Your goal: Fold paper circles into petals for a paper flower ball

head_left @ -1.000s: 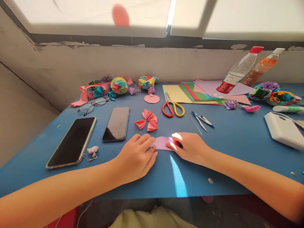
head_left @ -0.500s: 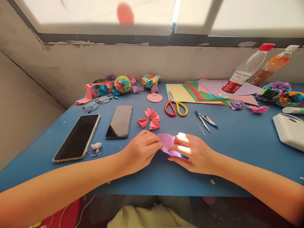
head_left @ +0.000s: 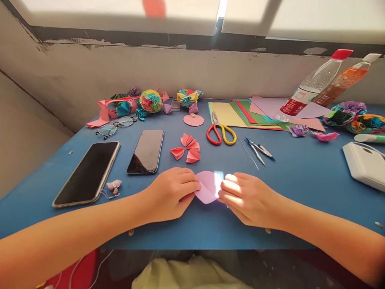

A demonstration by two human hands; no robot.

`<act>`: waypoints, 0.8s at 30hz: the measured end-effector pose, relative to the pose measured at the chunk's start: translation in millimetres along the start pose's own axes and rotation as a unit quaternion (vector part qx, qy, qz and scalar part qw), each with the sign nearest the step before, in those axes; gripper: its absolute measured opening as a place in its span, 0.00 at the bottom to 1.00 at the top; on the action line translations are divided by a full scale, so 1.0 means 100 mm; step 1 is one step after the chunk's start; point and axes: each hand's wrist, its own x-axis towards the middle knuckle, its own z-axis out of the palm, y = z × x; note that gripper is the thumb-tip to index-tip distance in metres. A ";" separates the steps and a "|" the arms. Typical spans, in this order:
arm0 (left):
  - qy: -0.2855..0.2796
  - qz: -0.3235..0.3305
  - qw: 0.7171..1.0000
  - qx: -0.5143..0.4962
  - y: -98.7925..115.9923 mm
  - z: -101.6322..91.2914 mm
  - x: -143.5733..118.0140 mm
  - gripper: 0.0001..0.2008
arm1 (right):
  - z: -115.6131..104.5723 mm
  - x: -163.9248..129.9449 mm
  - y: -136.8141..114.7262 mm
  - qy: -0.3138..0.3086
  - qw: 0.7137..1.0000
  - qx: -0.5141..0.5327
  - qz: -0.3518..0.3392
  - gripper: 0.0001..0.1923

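A small lilac paper piece (head_left: 207, 187) is lifted just above the blue table (head_left: 300, 180), near its front edge. My left hand (head_left: 170, 194) pinches the paper's left edge and my right hand (head_left: 248, 198) pinches its right edge. A patch of sunlight falls across my right knuckles and the paper's right side. Just beyond my hands lie three folded pink paper fans (head_left: 187, 147).
Two phones (head_left: 146, 151) (head_left: 87, 173) lie at the left, glasses (head_left: 116, 126) behind them. Red-and-yellow scissors (head_left: 219, 133), a compass (head_left: 258, 150) and coloured paper sheets (head_left: 249, 114) are behind. Paper balls (head_left: 151, 100), two bottles (head_left: 313, 86) and a white box (head_left: 363, 164) stand around.
The lilac paper lay flat under my fingers a second ago; both hands have since lifted it off the table and drawn it slightly nearer, opening it between them.
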 end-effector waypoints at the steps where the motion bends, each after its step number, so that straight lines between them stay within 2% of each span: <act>1: -0.001 -0.032 0.999 -0.020 0.01 0.00 0.02 0.06 | 0.03 0.01 0.04 -0.006 0.999 0.041 0.033 0.10; 4: 0.009 -0.143 0.987 -0.076 0.01 -0.01 0.06 0.05 | 0.14 0.04 0.15 -0.022 0.984 0.113 0.134 0.13; 6: 0.024 -0.197 0.977 -0.078 0.01 -0.01 0.07 0.06 | 0.19 0.06 0.19 -0.030 0.978 0.123 0.167 0.13; 7: 0.037 -0.204 0.976 -0.068 0.01 -0.01 0.07 0.07 | 0.20 0.06 0.20 -0.032 0.977 0.121 0.174 0.13; 8: 0.052 -0.192 0.978 -0.054 0.01 -0.01 0.06 0.08 | 0.21 0.06 0.20 -0.034 0.976 0.119 0.177 0.13; 10: 0.071 -0.122 0.990 -0.018 0.02 0.00 0.04 0.10 | 0.21 0.07 0.20 -0.036 0.977 0.114 0.179 0.13; 12: 0.054 -0.034 0.998 0.017 0.03 0.01 0.02 0.12 | 0.21 0.08 0.19 -0.040 0.977 0.109 0.181 0.13; 14: 0.023 0.021 0.999 0.044 0.05 0.01 0.01 0.12 | 0.20 0.08 0.18 -0.044 0.977 0.104 0.180 0.14; 17: 0.001 0.044 0.996 0.072 0.06 0.01 0.01 0.12 | 0.21 0.08 0.17 -0.042 0.978 0.096 0.179 0.14; 24: -0.022 0.047 0.996 0.076 0.08 0.01 0.01 0.13 | 0.22 0.10 0.16 -0.030 0.978 0.082 0.190 0.16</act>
